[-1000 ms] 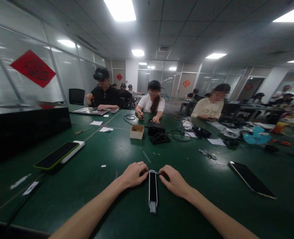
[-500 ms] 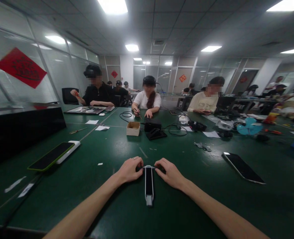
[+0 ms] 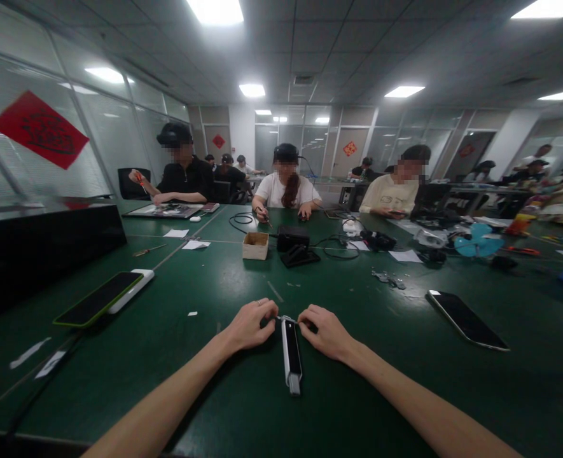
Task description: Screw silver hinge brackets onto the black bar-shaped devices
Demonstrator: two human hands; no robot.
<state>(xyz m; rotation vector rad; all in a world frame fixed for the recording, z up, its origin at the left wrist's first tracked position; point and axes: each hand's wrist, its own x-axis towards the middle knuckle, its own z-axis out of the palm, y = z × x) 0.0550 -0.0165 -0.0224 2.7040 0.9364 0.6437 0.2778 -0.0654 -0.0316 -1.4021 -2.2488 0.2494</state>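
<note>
A slim, long device (image 3: 291, 350) with a black face and white edges lies in front of me, its far end tilted slightly to the left. A grey block-like tip (image 3: 295, 385) points toward me. At its far end sits a thin grey crosspiece (image 3: 288, 319). My left hand (image 3: 253, 324) is closed, thumb and fingers pinching at the crosspiece's left side. From the right, my right hand (image 3: 325, 329) pinches at the other side in the same way. What exactly lies between the fingertips is small and partly hidden.
A phone (image 3: 467, 320) lies to the right, and a green-edged phone (image 3: 98, 299) rests against a white bar at left. Farther off are a small box (image 3: 255, 246), a black device (image 3: 292, 238), metal bits (image 3: 389, 280) and a blue fan (image 3: 478, 242). Several people sit across the table.
The slim device has turned, its near tip swinging to the right. Both my hands have shifted slightly right. The person opposite has moved a hand off the black device.
</note>
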